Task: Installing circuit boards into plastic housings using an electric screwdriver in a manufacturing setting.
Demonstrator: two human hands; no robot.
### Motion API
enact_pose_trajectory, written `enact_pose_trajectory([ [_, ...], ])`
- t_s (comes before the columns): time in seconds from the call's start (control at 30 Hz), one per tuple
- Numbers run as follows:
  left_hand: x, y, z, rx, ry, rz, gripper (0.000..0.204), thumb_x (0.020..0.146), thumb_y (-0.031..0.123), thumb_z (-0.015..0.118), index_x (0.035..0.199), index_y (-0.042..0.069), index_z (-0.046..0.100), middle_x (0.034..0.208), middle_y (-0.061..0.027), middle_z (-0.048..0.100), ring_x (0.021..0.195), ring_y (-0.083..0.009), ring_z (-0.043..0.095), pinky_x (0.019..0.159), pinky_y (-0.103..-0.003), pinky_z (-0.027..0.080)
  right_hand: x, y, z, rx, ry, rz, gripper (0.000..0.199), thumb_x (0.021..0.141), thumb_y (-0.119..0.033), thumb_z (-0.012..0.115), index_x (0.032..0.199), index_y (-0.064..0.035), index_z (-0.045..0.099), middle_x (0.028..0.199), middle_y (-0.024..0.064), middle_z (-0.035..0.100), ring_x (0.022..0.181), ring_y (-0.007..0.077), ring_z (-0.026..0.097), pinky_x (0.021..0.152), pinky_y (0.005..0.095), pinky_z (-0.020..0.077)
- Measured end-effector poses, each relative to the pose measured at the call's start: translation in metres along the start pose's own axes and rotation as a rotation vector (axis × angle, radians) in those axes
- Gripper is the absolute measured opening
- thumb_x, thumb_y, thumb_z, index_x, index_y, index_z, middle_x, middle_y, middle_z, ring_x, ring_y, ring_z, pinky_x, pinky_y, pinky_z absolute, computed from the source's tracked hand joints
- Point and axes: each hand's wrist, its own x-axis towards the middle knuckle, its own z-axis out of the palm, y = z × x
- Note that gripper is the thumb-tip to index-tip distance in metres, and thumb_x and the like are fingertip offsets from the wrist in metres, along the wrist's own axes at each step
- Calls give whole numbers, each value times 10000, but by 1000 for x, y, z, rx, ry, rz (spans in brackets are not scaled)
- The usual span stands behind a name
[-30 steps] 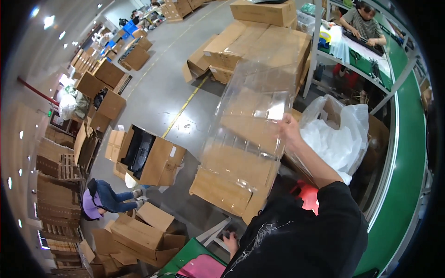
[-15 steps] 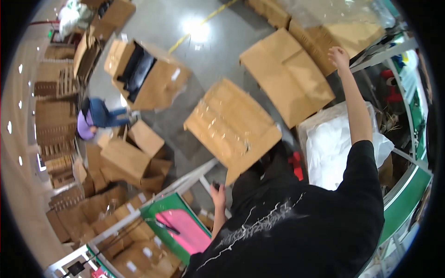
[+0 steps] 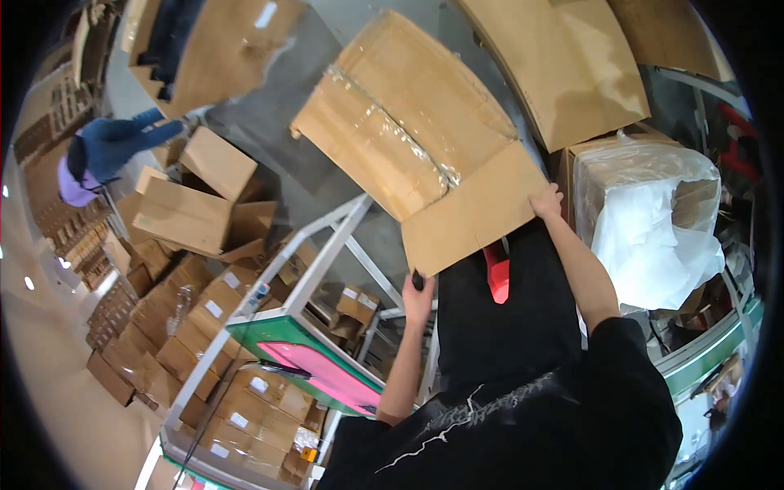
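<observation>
A large brown cardboard box [image 3: 425,106] stands in front of me, a strip of clear tape along its seam. Its near flap [image 3: 478,212] sticks out toward my legs. My right hand [image 3: 545,202] is closed over the flap's right corner, fingertips on the cardboard. Close to the flap's left corner is my left hand [image 3: 418,300], closed around a small black object [image 3: 418,280] whose kind I cannot make out. Whether that hand also touches the flap is unclear.
A green table [image 3: 318,384] with a pink sheet [image 3: 322,376] is at my left, beside a white metal frame [image 3: 327,253]. White foam wrap [image 3: 645,245] fills a box at right. A red object [image 3: 496,278] shows between my legs. A person [image 3: 106,155] bends at far left.
My right hand has come down from the upper right onto the flap. My left hand has moved forward to the flap's left corner. The view has shifted, and the box appears larger.
</observation>
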Motion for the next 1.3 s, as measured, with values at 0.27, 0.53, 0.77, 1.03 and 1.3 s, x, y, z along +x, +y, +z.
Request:
enact_pose_trajectory([
  [0.27, 247, -34, 115, 418, -249, 777, 324, 804, 26, 518, 1126, 23, 481, 1054, -172, 553, 1074, -353, 490, 909, -423, 400, -7, 9, -4, -14, 180, -338, 573, 716, -223, 650, 1200, 27, 472, 1096, 264, 585, 1054, 394, 561, 893, 439, 459],
  [0.53, 265, -26, 99, 802, -222, 871, 205, 728, 128, 571, 921, 61, 554, 958, -71, 618, 1016, -238, 512, 851, -391, 393, -68, -83, 26, -1075, 434, -772, 660, 739, -266, 648, 1292, 1, 408, 1317, 222, 422, 1227, 396, 402, 1043, 443, 304],
  [0.77, 168, -1, 9, 780, -62, 601, 181, 728, 153, 589, 843, 26, 530, 771, -149, 637, 820, -311, 604, 715, -425, 449, 23, -132, 175, -1121, 36, -1445, 410, 807, -224, 560, 1181, -62, 524, 1299, 88, 484, 1221, 290, 408, 986, 399, 344],
  [1.03, 148, -107, -38, 113, 31, -449, 353, 840, 190, 512, 1126, -10, 458, 1037, -296, 586, 1031, -448, 543, 902, -480, 418, -12, -134, 151, -1136, 162, -1509, 339, 772, -174, 522, 1089, -69, 578, 1091, 46, 536, 1060, 225, 473, 860, 330, 384],
  [1.3, 123, -249, 30, -29, 3, -504, 358, 812, 127, 518, 1148, 9, 486, 1071, -210, 588, 989, -388, 571, 834, -471, 458, -15, -85, -54, -555, 470, -1303, 574, 752, 81, 497, 1288, 8, 306, 1128, 224, 441, 1056, 384, 474, 929, 416, 406],
])
